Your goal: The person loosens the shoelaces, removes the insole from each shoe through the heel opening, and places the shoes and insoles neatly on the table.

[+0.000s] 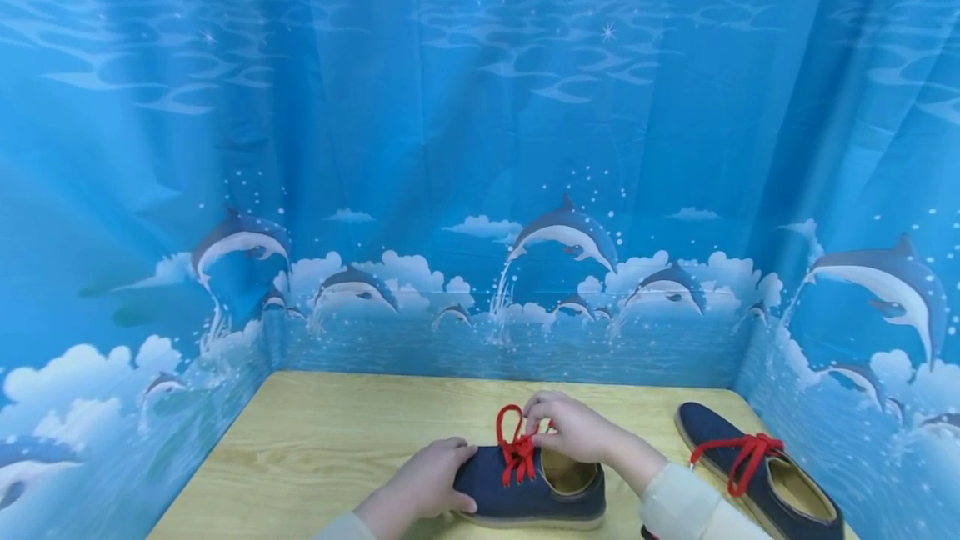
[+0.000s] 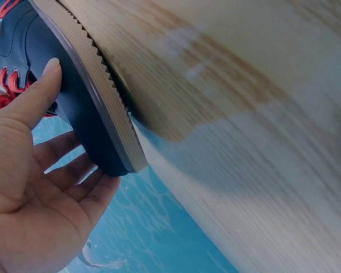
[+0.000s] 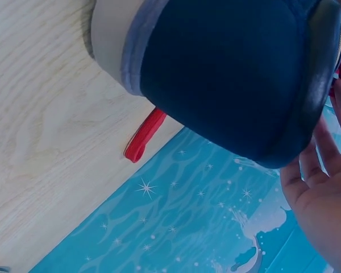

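A navy shoe (image 1: pixel 506 500) with a pale sole lies sideways on the table, toe to the left. My left hand (image 1: pixel 427 477) grips its toe, thumb on the near side and fingers round the far side, as the left wrist view shows too. Red laces (image 1: pixel 516 452) stand up over the tongue, one loop rising on the toe side. At the lace knot, my right hand (image 1: pixel 572 430) pinches the red lace between thumb and fingers. In the right wrist view the shoe's heel (image 3: pixel 227 74) fills the middle, and a red lace end (image 3: pixel 145 135) sticks out beyond it.
A second navy shoe (image 1: pixel 708 426), its red lace tied in a bow (image 1: pixel 756 447), lies at the table's right side beyond my right sleeve (image 1: pixel 682 502). The wooden table (image 1: pixel 315 432) is bounded at the back and sides by a blue dolphin-print curtain (image 1: pixel 450 148).
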